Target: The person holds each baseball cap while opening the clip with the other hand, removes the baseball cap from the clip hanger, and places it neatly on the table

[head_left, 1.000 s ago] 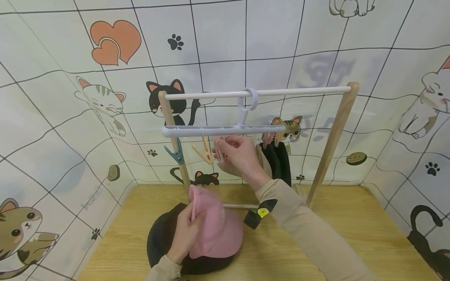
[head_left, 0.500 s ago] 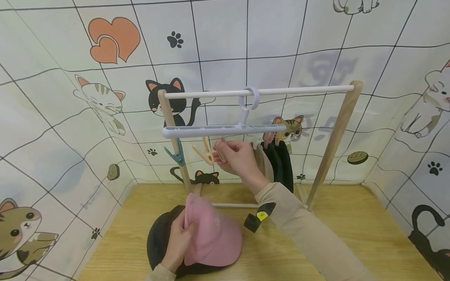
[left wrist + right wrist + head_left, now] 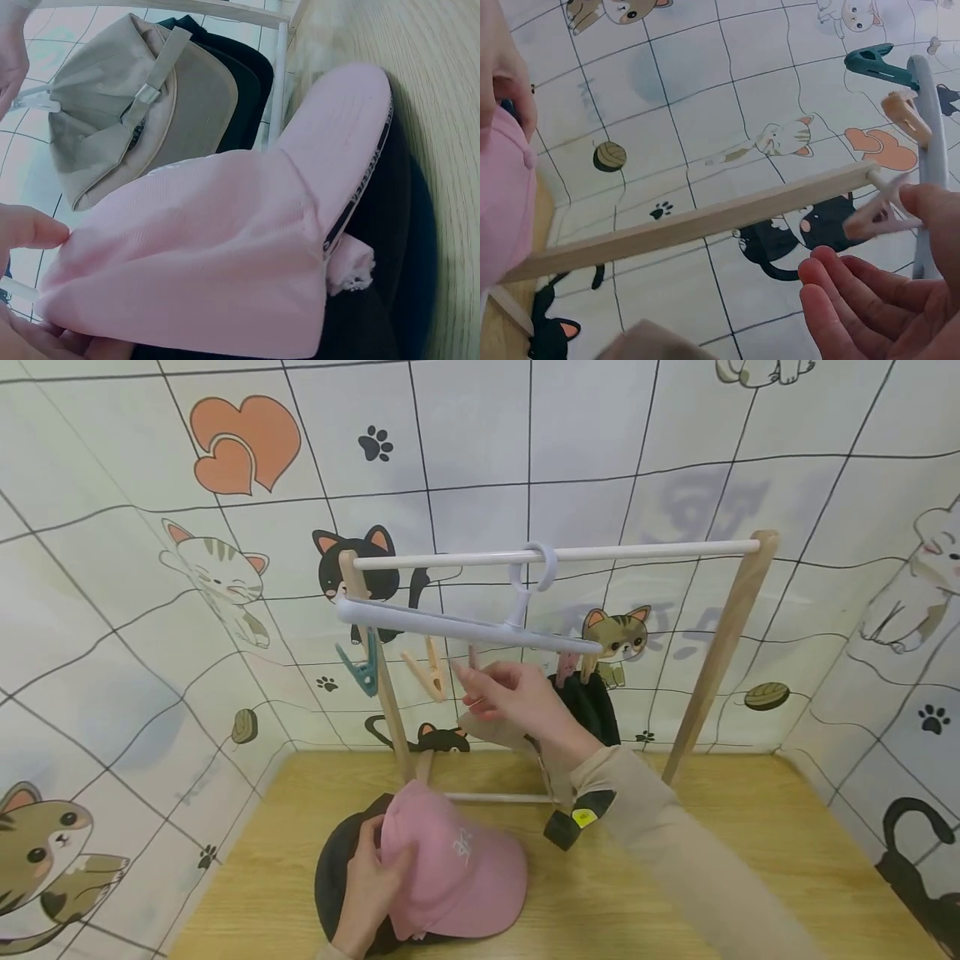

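Observation:
My left hand (image 3: 371, 881) grips a pink baseball cap (image 3: 457, 868) at the crown, thumb on one side and fingers under the other in the left wrist view. The cap sits over dark caps (image 3: 333, 877) on the table. My right hand (image 3: 525, 702) is raised under the lavender hanger (image 3: 450, 625), thumb and fingers at a pale pink clothespin (image 3: 870, 217) hanging from it. The middle of that clothespin is partly covered by the thumb. Farther left on the hanger hang a peach clothespin (image 3: 427, 672) and a teal clothespin (image 3: 363, 668).
A beige cap (image 3: 112, 105) hangs from a white clip behind my right hand, with dark green and black caps (image 3: 592, 706) beside it. The hanger hooks over the white rod (image 3: 645, 552) of a wooden rack (image 3: 723, 652). Cat-patterned walls enclose the table (image 3: 750, 860).
The hanger has tilted, its left end rising, and the clothespins shifted with it. My left hand has lowered the pink cap a little. My right hand stays by the pale pink clothespin.

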`<action>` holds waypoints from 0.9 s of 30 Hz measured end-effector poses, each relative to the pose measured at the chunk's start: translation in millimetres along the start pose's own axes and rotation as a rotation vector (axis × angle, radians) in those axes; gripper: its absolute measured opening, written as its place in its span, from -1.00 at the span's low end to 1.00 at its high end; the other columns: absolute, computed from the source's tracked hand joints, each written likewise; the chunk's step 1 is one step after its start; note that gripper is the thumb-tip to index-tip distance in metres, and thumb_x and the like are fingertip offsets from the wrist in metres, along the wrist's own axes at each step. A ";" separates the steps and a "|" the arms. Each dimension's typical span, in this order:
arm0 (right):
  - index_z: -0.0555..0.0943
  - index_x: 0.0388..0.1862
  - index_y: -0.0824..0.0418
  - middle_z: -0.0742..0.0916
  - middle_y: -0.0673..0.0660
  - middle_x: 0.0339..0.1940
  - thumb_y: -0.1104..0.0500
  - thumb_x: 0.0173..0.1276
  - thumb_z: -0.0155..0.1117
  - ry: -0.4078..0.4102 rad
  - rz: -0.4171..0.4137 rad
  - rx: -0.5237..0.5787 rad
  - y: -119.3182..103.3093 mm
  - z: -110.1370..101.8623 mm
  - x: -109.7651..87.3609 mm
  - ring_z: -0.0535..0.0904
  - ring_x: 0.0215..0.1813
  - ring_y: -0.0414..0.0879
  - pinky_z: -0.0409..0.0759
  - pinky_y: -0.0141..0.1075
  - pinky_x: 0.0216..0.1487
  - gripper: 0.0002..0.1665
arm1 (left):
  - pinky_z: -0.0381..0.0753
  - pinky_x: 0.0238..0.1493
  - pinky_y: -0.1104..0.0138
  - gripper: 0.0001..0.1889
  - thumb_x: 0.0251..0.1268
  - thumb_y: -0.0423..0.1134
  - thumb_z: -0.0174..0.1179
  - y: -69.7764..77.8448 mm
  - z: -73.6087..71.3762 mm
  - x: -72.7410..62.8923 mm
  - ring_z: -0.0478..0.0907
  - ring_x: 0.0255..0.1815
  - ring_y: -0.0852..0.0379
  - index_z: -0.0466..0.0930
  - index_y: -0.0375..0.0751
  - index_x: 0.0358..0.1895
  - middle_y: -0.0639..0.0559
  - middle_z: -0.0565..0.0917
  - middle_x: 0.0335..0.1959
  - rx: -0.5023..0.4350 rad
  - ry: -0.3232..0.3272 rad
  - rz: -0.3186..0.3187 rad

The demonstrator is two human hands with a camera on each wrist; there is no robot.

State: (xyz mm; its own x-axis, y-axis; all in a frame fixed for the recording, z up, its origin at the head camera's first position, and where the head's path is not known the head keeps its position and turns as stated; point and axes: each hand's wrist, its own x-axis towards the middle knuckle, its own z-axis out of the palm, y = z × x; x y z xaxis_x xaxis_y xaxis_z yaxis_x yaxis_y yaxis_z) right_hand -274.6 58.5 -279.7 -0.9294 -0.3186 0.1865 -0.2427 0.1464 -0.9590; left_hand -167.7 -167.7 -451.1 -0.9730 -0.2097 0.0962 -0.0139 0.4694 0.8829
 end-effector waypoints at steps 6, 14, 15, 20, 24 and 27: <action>0.63 -0.16 0.28 0.73 0.18 -0.29 0.21 0.35 0.25 0.256 -0.307 -0.351 -2.6 -32.5 -6.4 0.67 -0.23 0.02 0.61 -0.19 -0.24 -0.84 | 0.61 -0.35 0.12 -0.40 0.22 -0.21 0.29 -2.3 0.8 -0.3 0.64 -0.27 -0.10 0.27 -0.36 0.26 -0.37 0.63 -0.17 0.032 -0.010 -0.009; 0.50 0.15 0.31 0.58 0.27 0.04 0.36 0.24 0.14 0.358 -0.505 -0.818 18.3 -54.7 1.4 0.42 0.04 0.17 0.47 -0.06 -0.19 -0.55 | 0.61 -0.24 0.06 -0.41 0.22 -0.22 0.27 -6.0 2.4 -2.2 0.63 -0.18 -0.15 0.29 -0.34 0.27 -0.41 0.60 -0.05 0.024 -0.013 0.010; 0.47 0.19 0.32 0.56 0.28 0.05 0.38 0.24 0.14 0.330 -0.519 -0.846 23.0 -56.3 3.5 0.42 0.01 0.18 0.45 -0.06 -0.21 -0.51 | 0.60 -0.24 0.07 -0.41 0.23 -0.21 0.27 -6.4 2.6 -2.6 0.63 -0.18 -0.15 0.30 -0.33 0.28 -0.41 0.61 -0.05 0.029 -0.012 0.009; 0.37 0.29 0.31 0.56 0.29 -0.01 0.42 0.19 0.21 0.270 -0.554 -0.922 43.9 -63.7 11.7 0.47 -0.15 0.13 0.44 0.01 -0.10 -0.37 | 0.60 -0.32 0.11 -0.33 0.25 -0.20 0.24 -9.1 3.7 -4.0 0.64 -0.30 -0.07 0.19 -0.29 0.38 -0.42 0.61 -0.09 0.022 -0.040 -0.020; 0.39 0.25 0.27 0.56 0.29 0.01 0.44 0.19 0.21 0.315 -0.617 -0.979 54.2 -70.3 18.8 0.50 -0.02 0.20 0.35 0.16 0.10 -0.40 | 0.56 -0.45 0.19 -0.22 0.27 -0.21 0.22 -11.3 2.5 -4.3 0.55 -0.54 0.05 0.00 -0.20 0.49 -0.29 0.63 -0.33 0.041 -0.061 -0.002; 0.39 0.22 0.25 0.55 0.30 -0.01 0.49 0.20 0.18 0.343 -0.701 -0.994 58.6 -75.0 23.0 0.50 -0.01 0.23 0.42 0.16 0.00 -0.42 | 0.54 -0.45 0.19 -0.23 0.29 -0.22 0.20 -12.3 -1.0 -5.0 0.53 -0.57 0.10 0.01 -0.16 0.49 -0.33 0.63 -0.32 0.102 -0.067 0.096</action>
State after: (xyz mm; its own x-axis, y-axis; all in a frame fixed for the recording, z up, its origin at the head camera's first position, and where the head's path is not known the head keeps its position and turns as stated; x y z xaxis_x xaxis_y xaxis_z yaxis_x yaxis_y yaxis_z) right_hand -331.1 130.0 -315.7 -0.5048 -0.3761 0.7770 -0.6770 0.7309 -0.0860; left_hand -162.4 -173.3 -462.0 -0.9841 -0.1037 0.1443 0.0601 0.5697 0.8197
